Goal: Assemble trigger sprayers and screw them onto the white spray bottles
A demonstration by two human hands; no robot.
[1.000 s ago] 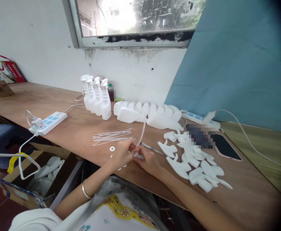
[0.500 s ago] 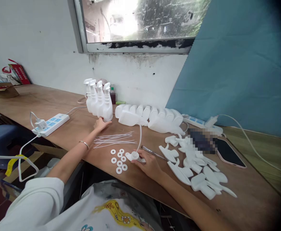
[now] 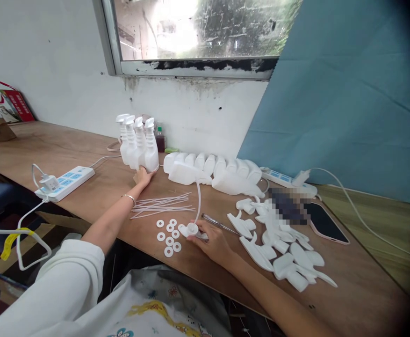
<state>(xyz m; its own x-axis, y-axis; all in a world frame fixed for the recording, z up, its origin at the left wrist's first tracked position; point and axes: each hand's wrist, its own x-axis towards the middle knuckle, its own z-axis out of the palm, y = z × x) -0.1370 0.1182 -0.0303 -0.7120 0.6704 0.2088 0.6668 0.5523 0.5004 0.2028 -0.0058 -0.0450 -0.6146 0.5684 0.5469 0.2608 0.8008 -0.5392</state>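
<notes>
My left hand [image 3: 142, 177] reaches across the wooden table [image 3: 85, 154] and rests against the base of the nearest of several upright white spray bottles [image 3: 151, 147]; its fingers are partly hidden. My right hand [image 3: 210, 238] pinches a white spray head [image 3: 192, 229] whose thin dip tube [image 3: 198, 199] stands up from it. Several white washers [image 3: 168, 232] lie just left of that hand. A bundle of thin white tubes [image 3: 162, 204] lies between my hands.
A row of white bottles [image 3: 215, 169] lies on its side behind. Loose white trigger parts [image 3: 278, 238] are piled at the right, beside a phone [image 3: 326, 223] and a metal tool [image 3: 220, 223]. Two power strips [image 3: 64, 180] [image 3: 289, 181] sit on the table.
My left hand let go of the spray head and reached out to the upright bottles. The washers are now uncovered. My right hand stays on the spray head.
</notes>
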